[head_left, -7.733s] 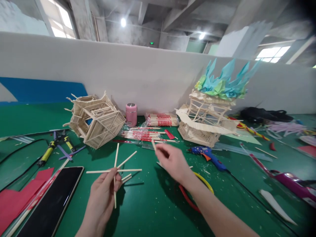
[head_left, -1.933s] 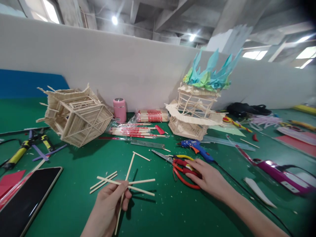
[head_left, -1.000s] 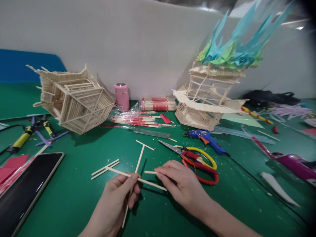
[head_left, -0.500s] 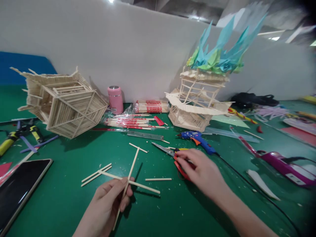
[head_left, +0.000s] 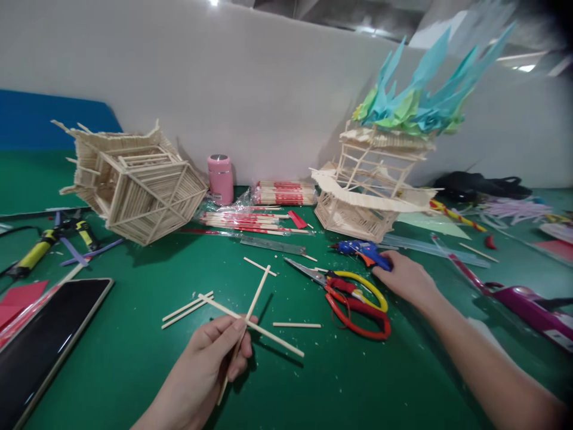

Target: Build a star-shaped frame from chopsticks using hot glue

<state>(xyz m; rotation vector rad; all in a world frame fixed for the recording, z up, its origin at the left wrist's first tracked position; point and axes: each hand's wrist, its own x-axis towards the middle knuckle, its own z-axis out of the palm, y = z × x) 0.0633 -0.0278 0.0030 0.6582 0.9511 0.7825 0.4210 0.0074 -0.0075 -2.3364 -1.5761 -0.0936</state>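
Note:
Crossed wooden sticks (head_left: 277, 340) are pinched between the thumb and fingers of my left hand (head_left: 219, 349), held over the green table. My right hand (head_left: 405, 275) is closed round the handle of a blue glue gun (head_left: 358, 249), which has an orange trigger and points left. Scissors (head_left: 353, 298) with red and yellow handles lie between my hands, blades toward the upper left. Loose short sticks (head_left: 296, 325) rest on the table, one right of my left hand and a pair of sticks (head_left: 188, 310) to its left.
Behind stand a stick lantern-like frame (head_left: 152, 191) on its side, a pink flask (head_left: 221, 179), bundled sticks (head_left: 285, 193) and a stick tower (head_left: 358, 203) topped with blue-green paper. A phone (head_left: 58, 340) lies left; a purple tool (head_left: 528, 310) lies right.
My right hand has left the scissors on the table and moved right and up to the glue gun. My left hand still holds the crossed sticks. The view has shifted slightly left.

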